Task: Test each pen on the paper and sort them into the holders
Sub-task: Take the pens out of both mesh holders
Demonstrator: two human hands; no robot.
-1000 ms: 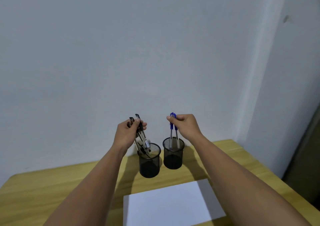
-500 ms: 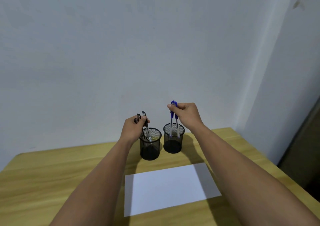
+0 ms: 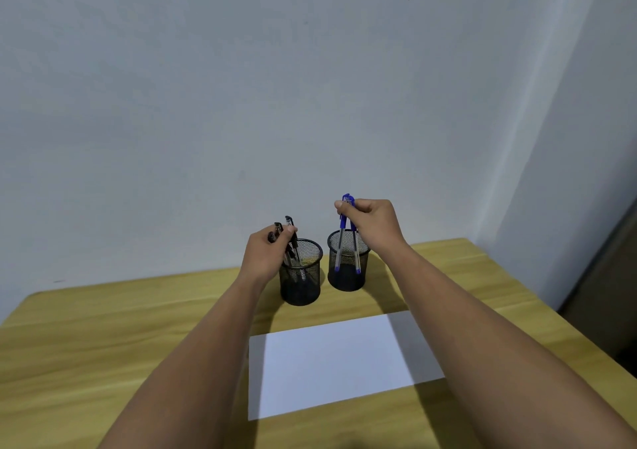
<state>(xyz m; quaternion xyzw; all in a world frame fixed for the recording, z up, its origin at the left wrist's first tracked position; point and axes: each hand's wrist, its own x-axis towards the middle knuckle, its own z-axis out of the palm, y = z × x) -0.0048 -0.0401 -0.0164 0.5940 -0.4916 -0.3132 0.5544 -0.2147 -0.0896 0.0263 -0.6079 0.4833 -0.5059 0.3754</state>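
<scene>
Head camera shows you at the sorting step. Your left hand (image 3: 267,255) grips a bunch of black-capped pens (image 3: 289,238), their tips down inside the black wire-mesh cylinder holder (image 3: 301,272) at 11 o'clock from the white paper sheet (image 3: 339,362). Your right hand (image 3: 370,222) pinches two blue-capped, clear-barrelled pens (image 3: 345,238) standing in the matching mesh holder (image 3: 347,265) at 12 o'clock. Next move, I judge: loosen both grips so the smooth plastic barrels drop against the mesh. The paper looks unmarked on the pale wood-grain tabletop (image 3: 103,338).
</scene>
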